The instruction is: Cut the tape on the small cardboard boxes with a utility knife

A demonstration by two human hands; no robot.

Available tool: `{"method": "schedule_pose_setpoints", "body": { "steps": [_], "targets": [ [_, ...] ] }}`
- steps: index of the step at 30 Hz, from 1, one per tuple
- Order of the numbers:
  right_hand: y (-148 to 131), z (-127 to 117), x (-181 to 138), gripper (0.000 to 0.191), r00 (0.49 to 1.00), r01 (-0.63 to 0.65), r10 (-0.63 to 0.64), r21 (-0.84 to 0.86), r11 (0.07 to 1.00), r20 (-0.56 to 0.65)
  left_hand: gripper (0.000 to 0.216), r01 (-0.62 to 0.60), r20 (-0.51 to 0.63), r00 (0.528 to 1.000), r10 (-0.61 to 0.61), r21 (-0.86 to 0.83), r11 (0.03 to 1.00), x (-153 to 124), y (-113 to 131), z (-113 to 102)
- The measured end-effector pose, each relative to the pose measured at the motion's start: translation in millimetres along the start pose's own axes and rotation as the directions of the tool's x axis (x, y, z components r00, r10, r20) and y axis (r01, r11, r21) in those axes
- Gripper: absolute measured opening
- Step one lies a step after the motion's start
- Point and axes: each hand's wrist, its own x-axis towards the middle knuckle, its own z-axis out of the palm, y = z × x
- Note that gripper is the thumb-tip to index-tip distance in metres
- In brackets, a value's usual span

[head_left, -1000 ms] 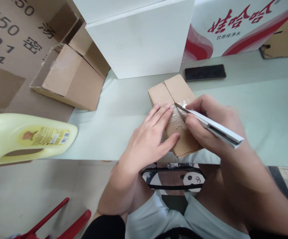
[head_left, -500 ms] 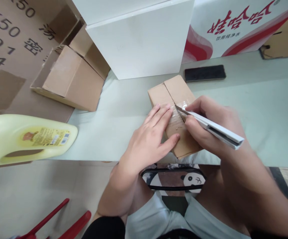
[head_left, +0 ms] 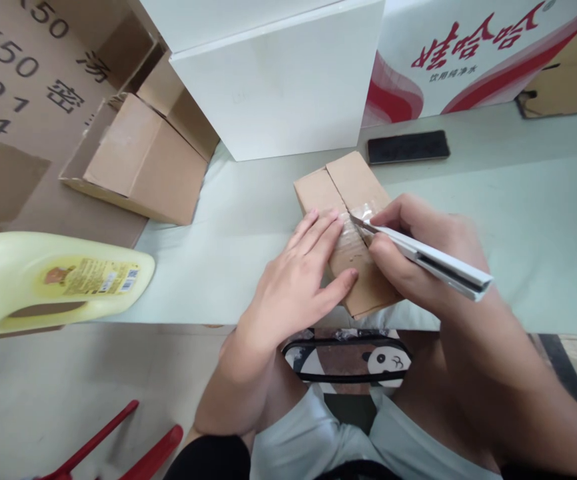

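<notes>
A small brown cardboard box (head_left: 361, 175) lies at an angle near the table's front edge, with a strip of clear tape (head_left: 366, 210) across its top seam. My left hand (head_left: 298, 283) rests flat on the box's left side, fingers stretched out and thumb apart. In my right hand (head_left: 418, 250) is a white utility knife (head_left: 431, 261), pinched between thumb and fingers. Its blade tip touches the seam at the tape, just right of my left fingertips. How deep the tip sits I cannot tell.
Behind the box stand a white box (head_left: 278, 93) and a black phone (head_left: 408, 147). An open carton (head_left: 158, 167) and a pale yellow bottle (head_left: 93, 280) are on the left. A red-and-white printed carton (head_left: 468, 60) stands at the back right. The pale green tablecloth (head_left: 533, 233) spreads rightward.
The whole view has shifted slightly. The knife's rear end has swung a little to the right, its tip still at the taped seam. My left hand stays on the box.
</notes>
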Motion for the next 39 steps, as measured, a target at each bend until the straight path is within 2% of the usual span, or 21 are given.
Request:
{"method": "schedule_pose_setpoints", "body": {
  "steps": [10, 16, 26, 34, 39],
  "targets": [
    [1.7, -3.0, -5.3, 0.002, 1.000, 0.000, 0.002, 0.069, 0.998, -0.029, 0.063, -0.007, 0.005, 1.000, 0.007, 0.009, 1.000, 0.5, -0.2, -0.8],
    [0.8, -1.4, -2.5, 0.005, 1.000, -0.028, 0.028, 0.030, 0.999, -0.002, 0.062, -0.008, 0.000, 1.000, 0.008, 0.006, 1.000, 0.5, -0.7, 0.1],
    [3.5, -2.2, -6.7, 0.006, 0.998, 0.025, -0.019, 0.099, 0.995, -0.059, 0.063, -0.015, -0.007, 1.000, 0.015, 0.007, 1.000, -0.1, -1.2, -0.8],
    [1.7, -2.2, -5.3, 0.005, 1.000, 0.010, -0.010, -0.004, 1.000, -0.018, 0.063, -0.004, 0.006, 1.000, 0.004, 0.007, 1.000, 0.5, -1.0, 0.1],
    [3.1, -2.7, -5.8, 0.006, 1.000, 0.017, -0.017, -0.002, 1.000, -0.024, 0.065, -0.015, 0.000, 1.000, 0.015, 0.013, 1.000, 0.9, -1.5, 1.0]
  ]
}}
